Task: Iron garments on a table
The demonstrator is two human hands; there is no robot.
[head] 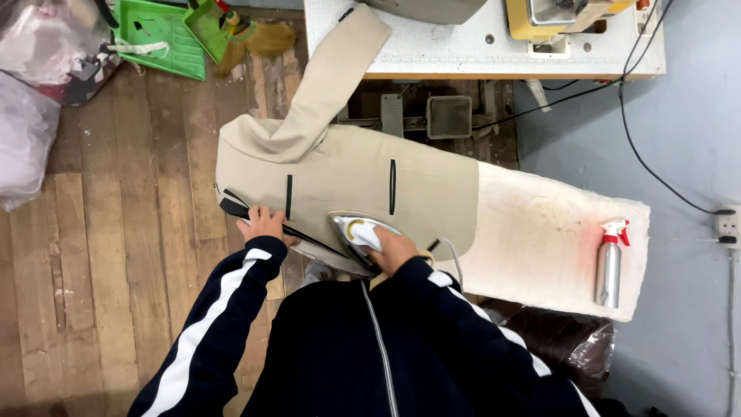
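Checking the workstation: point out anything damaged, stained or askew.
The white padded ironing board shows brownish scorch-like stains and a pink blotch beside the silver spray bottle. One beige jacket sleeve trails onto the white sewing table.

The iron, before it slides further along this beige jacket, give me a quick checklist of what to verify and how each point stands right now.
1. Right hand grips the iron by its handle: ok.
2. Left hand presses the jacket flat at its dark-trimmed edge, apart from the iron: ok.
3. Jacket lies on the padded ironing board: ok for the body; the sleeve runs off toward the sewing table.
4. Iron's cord is off the fabric: ok, it loops beside the right wrist.
5. Spray bottle stands upright, away from the iron: ok.
6. Iron's heat: cannot tell.
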